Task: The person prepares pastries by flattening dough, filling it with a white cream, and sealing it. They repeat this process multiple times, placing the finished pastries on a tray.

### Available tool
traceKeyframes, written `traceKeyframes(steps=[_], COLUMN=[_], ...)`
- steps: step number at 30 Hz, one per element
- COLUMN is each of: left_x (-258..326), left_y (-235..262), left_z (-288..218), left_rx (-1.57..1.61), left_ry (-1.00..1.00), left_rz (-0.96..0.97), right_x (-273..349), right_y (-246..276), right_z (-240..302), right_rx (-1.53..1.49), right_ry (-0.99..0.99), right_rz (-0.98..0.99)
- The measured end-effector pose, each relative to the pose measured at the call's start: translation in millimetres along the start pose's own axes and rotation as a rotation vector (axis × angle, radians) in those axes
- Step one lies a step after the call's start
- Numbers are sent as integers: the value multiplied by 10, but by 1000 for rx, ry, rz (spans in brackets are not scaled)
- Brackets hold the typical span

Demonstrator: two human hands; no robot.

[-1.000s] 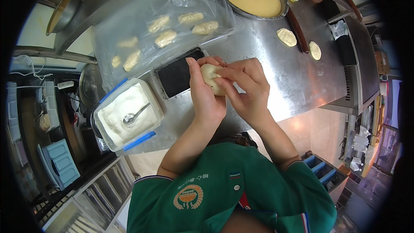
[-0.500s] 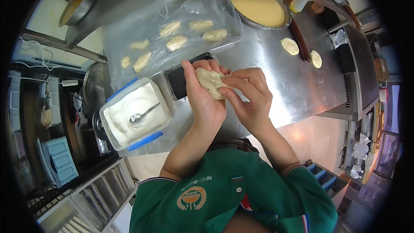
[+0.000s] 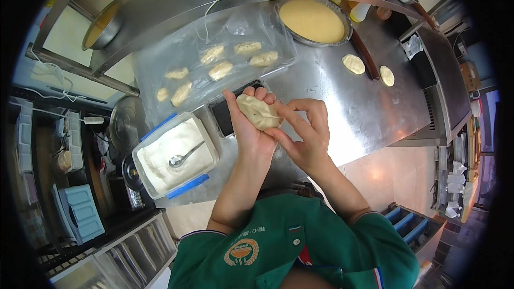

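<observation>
A pale folded dough piece [image 3: 258,111] rests in the cupped palm of my left hand [image 3: 250,128]. My right hand [image 3: 304,138] pinches the lower right edge of that dough with thumb and fingers. Both hands hover over a black flat scale [image 3: 229,113] on the steel counter [image 3: 342,101]. Behind them a plastic-lined tray [image 3: 160,69] carries several shaped dumplings [image 3: 220,69].
A clear tub of white filling [image 3: 174,155] with a metal spoon [image 3: 184,156] stands to my left. A round pan of yellow batter [image 3: 313,21] sits at the back, two flat dough discs [image 3: 353,64] and a rolling pin [image 3: 365,56] to its right. Metal bowls hang left.
My hands have lifted and turned slightly with the dough; the right fingers have worked further along its edge. The view has shifted a little.
</observation>
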State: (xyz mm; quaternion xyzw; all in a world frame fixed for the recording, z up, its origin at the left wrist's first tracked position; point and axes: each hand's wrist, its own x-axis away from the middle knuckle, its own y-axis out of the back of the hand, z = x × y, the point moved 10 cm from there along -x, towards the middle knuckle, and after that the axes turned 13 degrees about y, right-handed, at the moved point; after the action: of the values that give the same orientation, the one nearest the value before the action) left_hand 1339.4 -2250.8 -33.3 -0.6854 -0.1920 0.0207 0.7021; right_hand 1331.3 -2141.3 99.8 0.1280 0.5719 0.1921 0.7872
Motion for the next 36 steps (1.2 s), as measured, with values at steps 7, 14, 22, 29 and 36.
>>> traceKeyframes(steps=[7,14,22,29,36], left_x=[-3,4,170,260,376], left_y=[-29,-135,-4,-125,-106], left_z=[74,188,202,180,167], left_rx=[79,-12,-258,-479,-482], left_ry=[49,115,-156,-302,-543], left_rz=[71,268,-213,18,-106], right_x=[134,90,-26,-117,-172], right_y=[3,85,-347,-324,-250], right_z=[-9,-51,-190,-64,55], right_rx=[-29,-19,-310,-374,-454], right_ry=[65,40,164,182,151], right_rz=[6,-37,263,258,213])
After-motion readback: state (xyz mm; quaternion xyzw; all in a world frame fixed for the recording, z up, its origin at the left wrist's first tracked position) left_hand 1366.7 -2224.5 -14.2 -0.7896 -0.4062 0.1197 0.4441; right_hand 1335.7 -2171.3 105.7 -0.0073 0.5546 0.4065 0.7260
